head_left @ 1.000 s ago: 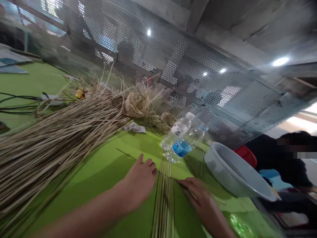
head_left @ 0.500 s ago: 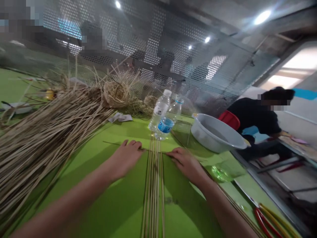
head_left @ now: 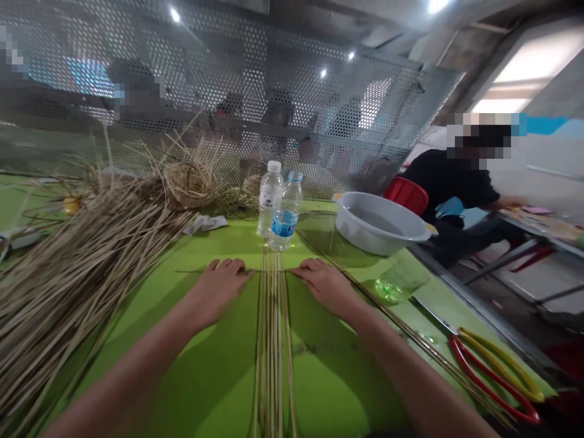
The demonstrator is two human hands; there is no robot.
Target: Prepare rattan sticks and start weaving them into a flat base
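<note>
Several long straw-coloured strips (head_left: 274, 353) run lengthwise down the green table in front of me. A thin strip (head_left: 189, 271) lies crosswise over or through them; which one I cannot tell. My left hand (head_left: 219, 291) pinches this crosswise strip left of the long ones, and its end sticks out past my knuckles. On the other side, my right hand (head_left: 325, 285) is closed on the same strip, fingertips close to the outermost long strip. Just beyond the hands, two plastic bottles, one white-capped (head_left: 270, 204) and one blue-labelled (head_left: 283, 226), stand at the far ends of the strips.
A big heap of dry strips (head_left: 86, 274) covers the left side, with a woven basket (head_left: 189, 182) behind. At right are a grey basin (head_left: 383, 240), a clear container with green (head_left: 396, 283), more strips and red-and-yellow-handled scissors (head_left: 493, 371). A person (head_left: 449, 182) sits beyond.
The whole view has levelled out and shifted, so the scene sits further left in it. Both hands keep their hold on the crosswise strip at about the same spot.
</note>
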